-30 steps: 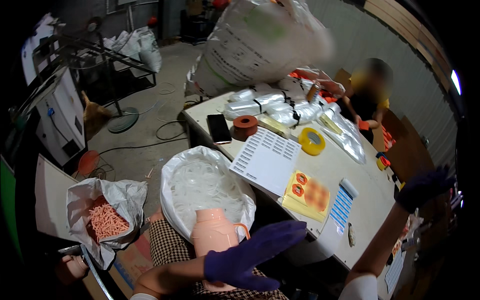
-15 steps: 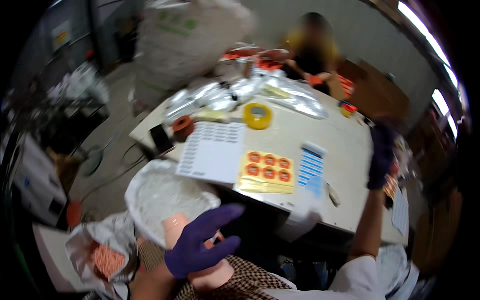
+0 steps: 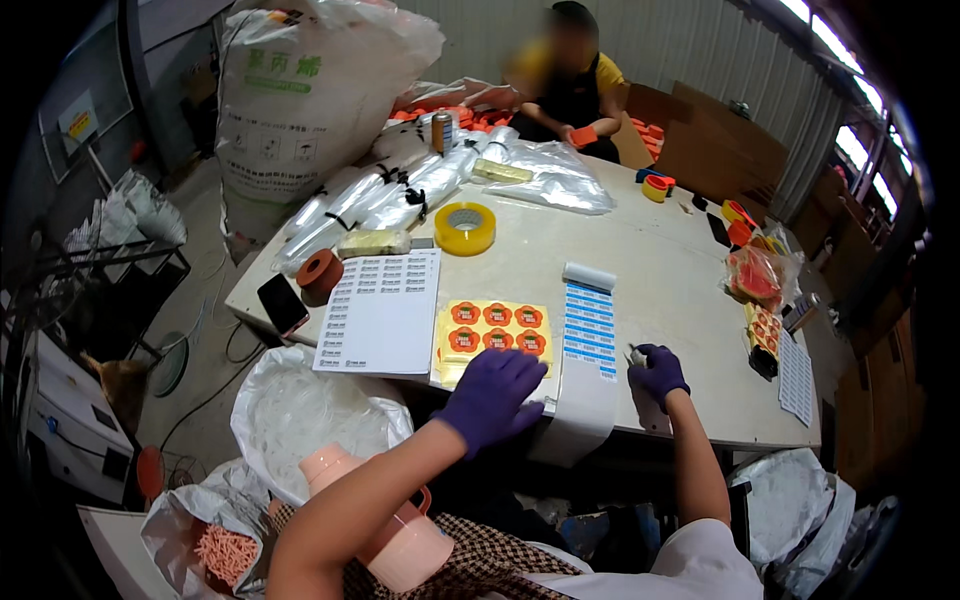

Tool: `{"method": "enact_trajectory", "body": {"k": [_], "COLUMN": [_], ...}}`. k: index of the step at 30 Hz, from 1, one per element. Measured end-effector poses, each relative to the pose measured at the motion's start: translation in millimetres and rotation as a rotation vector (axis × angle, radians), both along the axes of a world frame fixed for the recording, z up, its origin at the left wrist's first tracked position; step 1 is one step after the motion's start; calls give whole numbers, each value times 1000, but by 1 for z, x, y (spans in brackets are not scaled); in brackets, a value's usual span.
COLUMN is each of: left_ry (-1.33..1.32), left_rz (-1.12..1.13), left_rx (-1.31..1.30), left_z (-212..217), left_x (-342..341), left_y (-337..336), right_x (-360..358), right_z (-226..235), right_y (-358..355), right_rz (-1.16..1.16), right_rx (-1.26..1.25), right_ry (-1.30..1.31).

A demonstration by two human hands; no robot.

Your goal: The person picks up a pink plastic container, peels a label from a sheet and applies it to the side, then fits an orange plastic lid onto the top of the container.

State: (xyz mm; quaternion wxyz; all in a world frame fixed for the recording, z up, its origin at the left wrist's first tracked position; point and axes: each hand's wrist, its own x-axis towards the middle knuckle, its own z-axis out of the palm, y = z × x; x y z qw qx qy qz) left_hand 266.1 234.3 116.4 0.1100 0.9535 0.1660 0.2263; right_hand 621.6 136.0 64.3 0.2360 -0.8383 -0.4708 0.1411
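My left hand [image 3: 495, 400], in a purple glove, reaches over the near edge of the table. Its fingers are stretched out over the lower part of a yellow sheet of orange flower-shaped stickers [image 3: 497, 316]. My right hand [image 3: 660, 377], also gloved, has its fingers closed on a small pale object [image 3: 637, 357], mostly hidden, beside a strip of blue-and-white labels [image 3: 590, 320]. The strip's loose white backing hangs over the table edge. Across my lap, under my left forearm, lies a pink plastic vessel [image 3: 405, 548] with a handle.
A white label sheet [image 3: 380, 315], yellow tape roll [image 3: 465, 228], brown roll [image 3: 320, 272] and phone [image 3: 283, 304] lie at left. Clear plastic bags [image 3: 570, 185] cover the far side, where a person [image 3: 575, 85] sits. Below left stands a white-lined container [image 3: 310, 395].
My left hand has left the pink vessel and moved up to the sticker sheet. My right hand has come from the far right down to the small pale object. The view has shifted.
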Motion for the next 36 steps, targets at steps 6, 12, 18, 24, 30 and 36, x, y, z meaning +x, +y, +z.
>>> {"method": "enact_trajectory", "body": {"k": [6, 12, 18, 24, 30, 36], "left_ry": [211, 140, 188, 188, 213, 145], "left_rz": [264, 311, 302, 287, 293, 245], "left_rx": [105, 94, 33, 0, -66, -30], "left_z": [-84, -95, -82, -81, -80, -89], "left_x": [34, 38, 36, 33, 29, 25], "left_y": [33, 29, 28, 27, 28, 31], "right_x": [-39, -91, -106, -112, -122, -55], "right_z": [18, 2, -11, -25, 4, 33], "right_y": [33, 79, 108, 112, 122, 167], "right_rz": [445, 505, 631, 545, 570, 60], "right_rx": [706, 216, 392, 462, 77, 556], "right_ry": [-328, -436, -383, -432, -368, 519]}}
